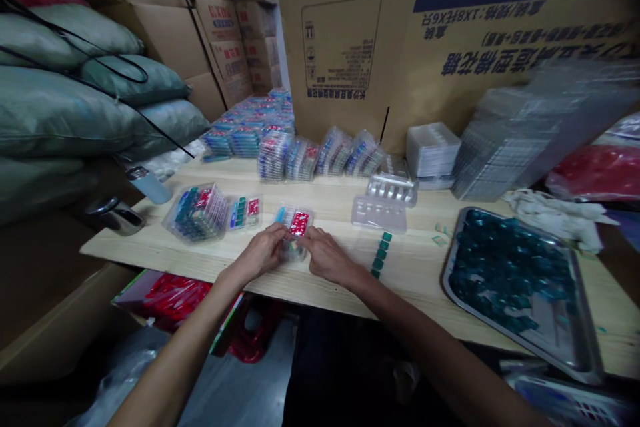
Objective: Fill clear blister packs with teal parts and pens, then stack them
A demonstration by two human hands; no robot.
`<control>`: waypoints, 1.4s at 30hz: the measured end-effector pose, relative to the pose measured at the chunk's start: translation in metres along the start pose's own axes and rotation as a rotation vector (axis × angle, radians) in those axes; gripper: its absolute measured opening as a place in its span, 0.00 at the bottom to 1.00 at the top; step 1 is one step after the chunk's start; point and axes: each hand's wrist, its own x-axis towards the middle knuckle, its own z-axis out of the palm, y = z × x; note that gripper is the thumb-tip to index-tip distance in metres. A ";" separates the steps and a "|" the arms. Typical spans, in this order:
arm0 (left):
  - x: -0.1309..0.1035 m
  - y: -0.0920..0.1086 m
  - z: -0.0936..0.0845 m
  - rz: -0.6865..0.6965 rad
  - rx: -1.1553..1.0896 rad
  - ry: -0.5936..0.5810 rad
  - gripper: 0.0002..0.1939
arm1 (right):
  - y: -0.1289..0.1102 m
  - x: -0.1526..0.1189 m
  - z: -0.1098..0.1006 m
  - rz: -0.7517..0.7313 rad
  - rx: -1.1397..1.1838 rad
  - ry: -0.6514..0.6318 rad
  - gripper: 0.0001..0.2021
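Note:
A clear plastic pack (295, 252) with a red, white-dotted piece (300, 223) and a blue piece lies on the wooden table (330, 280). My left hand (265, 250) pinches its left edge, fingers closed. On its right edge my right hand (325, 252) is closed too, thumb and finger at the red piece. To the left lies a similar pack (245, 212) with green squares, beside a stack of filled packs (197, 212). Right of my right hand, several green squares (381, 255) form a row. An opened clear tray (380, 212) lies behind them.
A metal tray (447, 272) of dark green pieces is at the right. Filled packs (274, 156) and empty clear trays (433, 150) line the back before a large carton (345, 34). A cup (116, 215) stands near the left edge.

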 end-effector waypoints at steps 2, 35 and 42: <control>0.000 -0.001 -0.001 0.006 -0.006 -0.005 0.19 | -0.001 0.000 0.001 0.033 0.034 -0.002 0.24; -0.002 0.040 0.016 -0.001 -0.001 0.206 0.21 | 0.090 -0.139 -0.033 0.377 0.017 0.451 0.20; 0.022 0.108 0.109 -0.174 -0.279 0.116 0.19 | 0.043 -0.195 0.003 0.242 -0.143 0.149 0.30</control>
